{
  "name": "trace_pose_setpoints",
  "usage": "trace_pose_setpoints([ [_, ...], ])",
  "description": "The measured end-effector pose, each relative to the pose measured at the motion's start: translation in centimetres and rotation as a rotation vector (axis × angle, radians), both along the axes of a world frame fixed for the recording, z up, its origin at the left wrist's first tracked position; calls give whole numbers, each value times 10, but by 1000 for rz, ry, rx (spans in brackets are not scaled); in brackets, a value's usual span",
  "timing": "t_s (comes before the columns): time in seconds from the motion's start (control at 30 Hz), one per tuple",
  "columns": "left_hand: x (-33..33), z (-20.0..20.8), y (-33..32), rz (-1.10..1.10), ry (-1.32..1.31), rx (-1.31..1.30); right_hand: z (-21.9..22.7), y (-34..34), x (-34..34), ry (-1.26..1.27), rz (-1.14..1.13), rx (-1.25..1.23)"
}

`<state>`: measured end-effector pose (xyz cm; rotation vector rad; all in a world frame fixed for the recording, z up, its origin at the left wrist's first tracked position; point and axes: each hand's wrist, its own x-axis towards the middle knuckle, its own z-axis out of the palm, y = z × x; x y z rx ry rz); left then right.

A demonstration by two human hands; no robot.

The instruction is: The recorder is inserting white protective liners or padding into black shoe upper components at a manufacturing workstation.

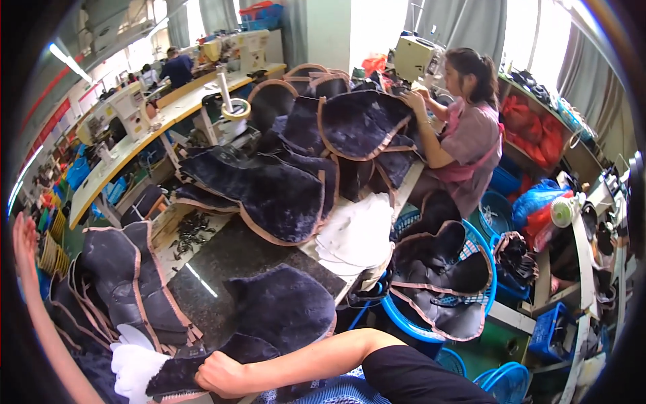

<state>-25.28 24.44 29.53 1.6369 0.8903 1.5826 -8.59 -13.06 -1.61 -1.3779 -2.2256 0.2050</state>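
Note:
My right hand (221,374) is closed on the edge of a black furry piece (176,374) at the near edge of the table. Next to this piece lies a bunched white soft piece (134,369). My left hand (25,244) is raised at the far left, apart from the work, with its fingers stretched out. Just beyond my right hand, a larger dark furry panel (286,306) lies flat on the dark tabletop (205,296). Left of it stand black panels with pinkish-brown edging (121,276).
A co-worker (471,128) sits across the table, hands on a piled furry panel (363,121). White pieces (356,232) are stacked at the table's right side. A blue basket (490,269) beside it holds black edged panels. Sewing machines (131,111) line a bench at the left.

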Motion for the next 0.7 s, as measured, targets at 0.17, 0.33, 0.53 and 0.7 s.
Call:
trace_pose_setpoints([
  [0.17,100,-171,-116,-718,808,-288,-13,-5,12,-43,-81,-89],
  [0.33,92,-274,-180,-1025,1321,-683,-17,-12,8,-14,-50,-119],
  [0.53,101,-281,-207,-1254,1602,-640,-24,-16,1,-57,-53,-90],
  [0.7,86,-303,-204,-1185,1413,-901,-25,-20,-1,-85,-50,-63],
])
